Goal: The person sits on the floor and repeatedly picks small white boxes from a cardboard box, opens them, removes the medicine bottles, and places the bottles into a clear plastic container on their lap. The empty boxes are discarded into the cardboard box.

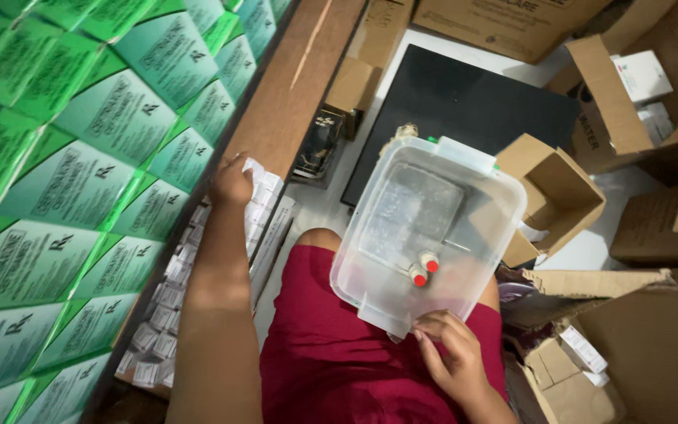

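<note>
**Clear tub on the lap, two red-capped vials inside**

Right hand (pixel 453 357) fingers (pixel 433 326) pinch the rim of a see-through plastic tub (pixel 464 196) at its 6 o'clock edge. Two small vials (pixel 424 268) with glossy red caps lie inside, near that edge. Left hand (pixel 231 182), out at 9 o'clock, is curled onto small white cartons (pixel 264 188) stacked in a row; can't tell if it grips one. Beyond: green glossy boxes (pixel 72 165), brown cardboard boxes (pixel 653 235).
</note>
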